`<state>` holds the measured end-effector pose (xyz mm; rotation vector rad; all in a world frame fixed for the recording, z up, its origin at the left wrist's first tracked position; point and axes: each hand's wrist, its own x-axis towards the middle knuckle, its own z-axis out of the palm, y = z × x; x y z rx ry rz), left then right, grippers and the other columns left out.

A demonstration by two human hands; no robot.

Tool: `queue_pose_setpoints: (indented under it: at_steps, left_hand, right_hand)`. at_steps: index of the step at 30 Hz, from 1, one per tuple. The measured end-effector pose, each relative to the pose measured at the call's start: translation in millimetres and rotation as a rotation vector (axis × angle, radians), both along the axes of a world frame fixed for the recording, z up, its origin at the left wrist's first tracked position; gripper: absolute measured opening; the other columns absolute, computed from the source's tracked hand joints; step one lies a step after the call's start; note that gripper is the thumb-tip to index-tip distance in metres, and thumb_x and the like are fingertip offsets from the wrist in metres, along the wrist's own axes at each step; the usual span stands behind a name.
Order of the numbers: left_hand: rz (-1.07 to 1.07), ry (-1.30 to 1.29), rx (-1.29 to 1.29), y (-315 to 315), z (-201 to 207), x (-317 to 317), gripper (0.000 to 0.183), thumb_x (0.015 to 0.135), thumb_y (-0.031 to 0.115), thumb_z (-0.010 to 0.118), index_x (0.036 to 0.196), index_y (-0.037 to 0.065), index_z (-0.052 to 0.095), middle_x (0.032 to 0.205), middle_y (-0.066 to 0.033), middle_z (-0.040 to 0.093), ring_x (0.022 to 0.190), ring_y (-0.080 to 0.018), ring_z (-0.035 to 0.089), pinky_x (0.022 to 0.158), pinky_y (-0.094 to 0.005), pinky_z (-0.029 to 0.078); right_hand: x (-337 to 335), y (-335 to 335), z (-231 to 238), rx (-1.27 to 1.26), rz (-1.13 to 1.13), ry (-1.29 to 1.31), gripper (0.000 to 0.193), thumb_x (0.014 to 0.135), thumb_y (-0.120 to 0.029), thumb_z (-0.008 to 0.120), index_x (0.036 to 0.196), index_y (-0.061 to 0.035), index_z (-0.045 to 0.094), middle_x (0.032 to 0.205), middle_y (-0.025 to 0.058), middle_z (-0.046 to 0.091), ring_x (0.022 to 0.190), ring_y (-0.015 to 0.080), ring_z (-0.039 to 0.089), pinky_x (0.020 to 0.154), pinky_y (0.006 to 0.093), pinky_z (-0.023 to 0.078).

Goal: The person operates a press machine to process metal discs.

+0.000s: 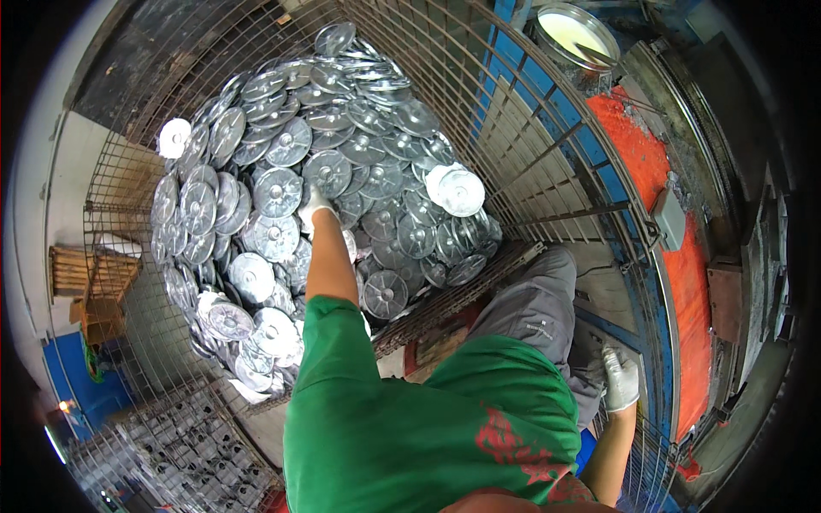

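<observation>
A big heap of round grey metal discs with ribbed faces and raised hubs (278, 192) fills a wire mesh cage. My left hand (316, 209), in a white glove, reaches into the middle of the heap and touches the discs; its fingertips are lost among them, so their grip cannot be made out. Just beyond it lies one disc (328, 173). At my right side, beside my grey trouser leg, my right hand (622, 382) hangs in a pale glove. Its fingers are loosely stretched, and nothing shows in them.
Wire mesh walls (547, 162) surround the heap. To the right runs a blue metal frame (663, 329) with an orange-red surface (691, 342) behind it. A round pan of pale liquid (569, 32) stands far right. Another cage of metal parts (184, 449) sits near left.
</observation>
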<state>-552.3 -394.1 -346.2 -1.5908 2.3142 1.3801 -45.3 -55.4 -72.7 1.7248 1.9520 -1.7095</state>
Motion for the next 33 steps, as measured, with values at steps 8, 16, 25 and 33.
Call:
queue_pose_setpoints:
  at_steps: [8, 16, 25, 33]
  left_hand:
    - [0.258, -0.154, 0.576, 40.8, -31.6, -34.7, 0.102, 0.058, 0.08, 0.058, 0.119, -0.001, 0.055, 0.122, -0.0158, 0.055, 0.104, -0.0296, 0.054, 0.094, -0.0402, 0.04]
    - [-0.204, 0.318, 0.163, 9.1, -45.1, -30.2, 0.071, 0.078, 0.055, 0.056, 0.122, -0.001, 0.052, 0.12, -0.0131, 0.055, 0.102, -0.0246, 0.054, 0.088, -0.0362, 0.044]
    - [-0.157, 0.267, 1.123, 5.4, 24.5, 128.0, 0.047, 0.088, 0.041, 0.058, 0.123, 0.011, 0.053, 0.114, -0.0056, 0.061, 0.097, -0.0242, 0.058, 0.08, -0.0361, 0.049]
    - [-0.688, 0.332, 1.367, 137.6, 254.6, 235.9, 0.047, 0.093, 0.035, 0.051, 0.122, -0.002, 0.049, 0.115, -0.0151, 0.057, 0.097, -0.0237, 0.059, 0.074, -0.0354, 0.05]
  right_hand:
    - [31.9, 7.2, -32.3, 0.127, 0.104, -0.114, 0.024, 0.091, -0.023, 0.056, 0.08, -0.0021, 0.058, 0.064, 0.0051, 0.06, 0.053, 0.0109, 0.054, 0.052, 0.0247, 0.042]
    - [9.1, 7.0, -5.2, 0.103, 0.135, -0.138, 0.026, 0.091, -0.024, 0.056, 0.084, 0.0017, 0.06, 0.068, 0.0058, 0.062, 0.057, 0.0107, 0.056, 0.054, 0.0248, 0.044]
    - [-15.4, 1.0, 11.6, 0.138, 0.311, -0.14, 0.03, 0.086, -0.027, 0.063, 0.089, 0.0033, 0.064, 0.072, 0.0076, 0.063, 0.064, 0.0115, 0.056, 0.06, 0.0268, 0.046]
    - [-82.6, -22.8, 45.7, 0.034, 0.57, 0.39, 0.07, 0.084, -0.043, 0.062, 0.132, 0.0036, 0.04, 0.112, 0.0167, 0.061, 0.102, 0.02, 0.059, 0.088, 0.0296, 0.046]
